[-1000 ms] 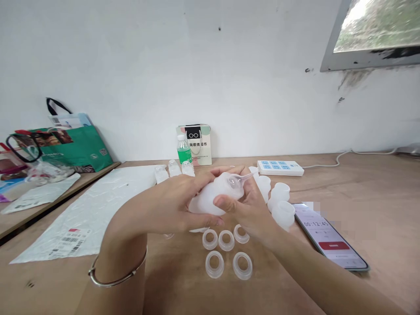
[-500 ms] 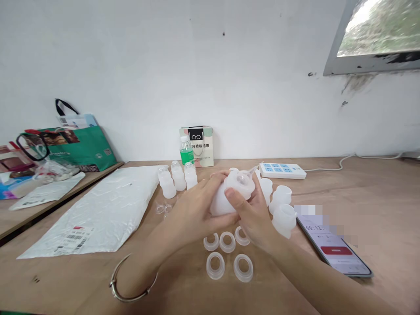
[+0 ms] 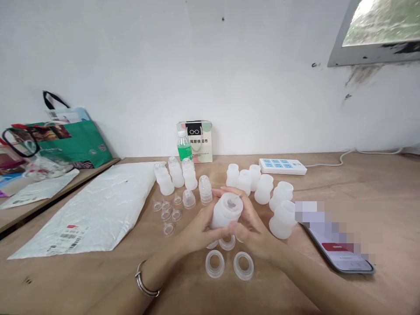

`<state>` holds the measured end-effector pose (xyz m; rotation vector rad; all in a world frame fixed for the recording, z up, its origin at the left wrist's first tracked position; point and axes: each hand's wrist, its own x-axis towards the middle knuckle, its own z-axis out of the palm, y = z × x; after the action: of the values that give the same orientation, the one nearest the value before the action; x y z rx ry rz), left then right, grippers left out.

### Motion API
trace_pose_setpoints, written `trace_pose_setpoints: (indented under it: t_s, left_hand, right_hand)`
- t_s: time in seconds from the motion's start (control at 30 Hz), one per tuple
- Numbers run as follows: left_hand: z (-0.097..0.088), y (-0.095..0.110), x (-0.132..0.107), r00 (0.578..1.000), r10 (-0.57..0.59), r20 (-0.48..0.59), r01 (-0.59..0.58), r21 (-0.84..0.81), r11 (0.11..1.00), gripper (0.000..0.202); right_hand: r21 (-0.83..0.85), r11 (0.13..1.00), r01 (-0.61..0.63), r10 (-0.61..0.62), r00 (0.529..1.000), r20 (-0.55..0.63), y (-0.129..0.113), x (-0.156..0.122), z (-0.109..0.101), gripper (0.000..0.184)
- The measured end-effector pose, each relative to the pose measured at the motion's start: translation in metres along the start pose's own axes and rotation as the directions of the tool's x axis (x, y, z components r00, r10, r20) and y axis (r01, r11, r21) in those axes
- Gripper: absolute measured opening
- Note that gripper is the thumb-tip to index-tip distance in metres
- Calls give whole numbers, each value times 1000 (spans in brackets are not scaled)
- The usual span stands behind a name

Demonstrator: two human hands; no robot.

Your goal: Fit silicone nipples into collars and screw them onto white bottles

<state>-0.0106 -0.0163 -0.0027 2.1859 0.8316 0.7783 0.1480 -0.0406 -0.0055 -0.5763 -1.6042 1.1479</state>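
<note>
Both hands are closed round a translucent white baby bottle over the middle of the table. My left hand grips its left side, and my right hand wraps the right side with the thumb in front. A clear nipple shows in the bottle's top opening. Below the hands lie several translucent collar rings, some partly hidden. To the left are several loose clear nipples, a domed cap and a taller capped piece. Several open bottles stand at right.
Three capped bottles stand at back left beside a white plastic mailer. Behind them are a green-labelled drink bottle and a paper bag. A power strip and a phone lie at right. A green bag is far left.
The bottle has come down slightly and left, turning from tilted to nearly upright between my hands. My left hand has shifted, uncovering the nipples and caps behind it.
</note>
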Motion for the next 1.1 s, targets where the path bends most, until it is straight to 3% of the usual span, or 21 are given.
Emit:
trace_pose_setpoints:
  t_s: [0.17,0.37,0.5,0.6,0.73,0.9,1.1]
  left_hand:
    - [5,-1,-4,997,-70,-35,70,0,998,43]
    - [16,-11,-10,987,-56,-154,77,136,988,39]
    - [19,-16,-12,993,-61,-102,68,63,996,42]
    - [20,-17,-12,993,-80,-89,86,67,994,45]
    - [23,-18,-13,992,-52,-119,64,95,993,44]
    - [26,-23,-12,992,-34,-124,52,148,988,40]
    - [22,-18,-10,999,-25,-34,28,77,997,47]
  right_hand:
    - [44,999,-18,20,999,-46,7,-4,-6,28]
    - [29,996,82,-76,982,-175,15,-8,2,42]
    - [21,999,47,-45,996,-71,14,-13,1,49]
    - [-39,998,58,-58,998,0,13,-15,-2,41]
    - [-93,989,115,-121,991,-54,15,-13,0,34]
    - [-51,988,148,-155,971,-181,18,-11,8,42]
    - [-71,989,129,-139,978,-156,18,-15,7,47]
